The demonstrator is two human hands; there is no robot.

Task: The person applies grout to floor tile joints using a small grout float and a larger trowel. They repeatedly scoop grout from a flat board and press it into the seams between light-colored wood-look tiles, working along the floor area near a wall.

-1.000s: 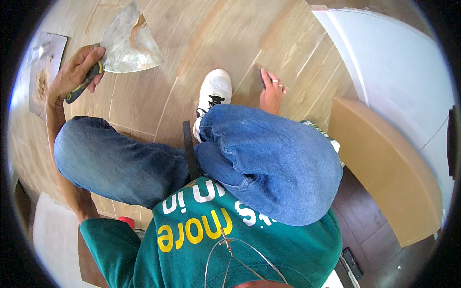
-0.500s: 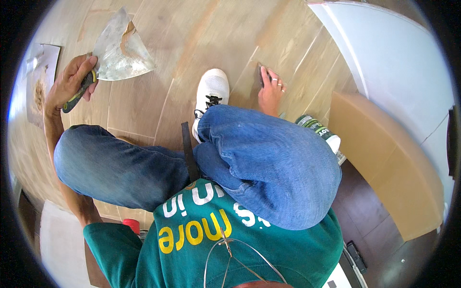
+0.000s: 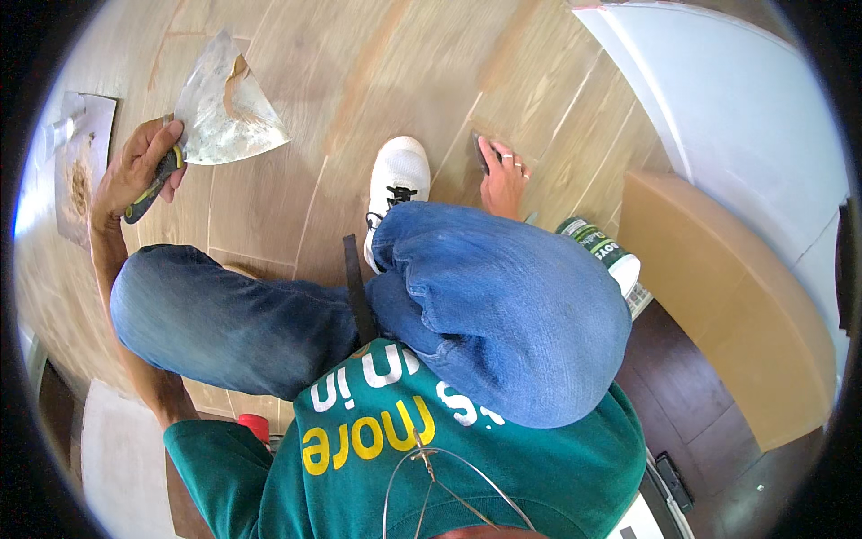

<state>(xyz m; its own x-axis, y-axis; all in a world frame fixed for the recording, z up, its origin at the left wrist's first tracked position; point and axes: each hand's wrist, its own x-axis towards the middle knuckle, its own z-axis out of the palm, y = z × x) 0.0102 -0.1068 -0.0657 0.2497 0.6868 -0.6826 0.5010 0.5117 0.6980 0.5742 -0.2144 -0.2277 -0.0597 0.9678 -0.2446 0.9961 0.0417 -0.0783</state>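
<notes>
Planks of wood floor [image 3: 377, 81] under left hand [image 3: 135, 175] gripping trowel [image 3: 220, 112].

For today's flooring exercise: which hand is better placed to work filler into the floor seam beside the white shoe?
Probably the right hand: it already presses a small dark scraper against the floor there. The left hand holds the wide putty knife far off.

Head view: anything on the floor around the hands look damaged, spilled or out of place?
The wide trowel in the left hand has a smeared, dirty blade with a brown streak. A sheet at far left carries a brownish blob. The right hand presses a small dark tool to the wood-look floor.
</notes>
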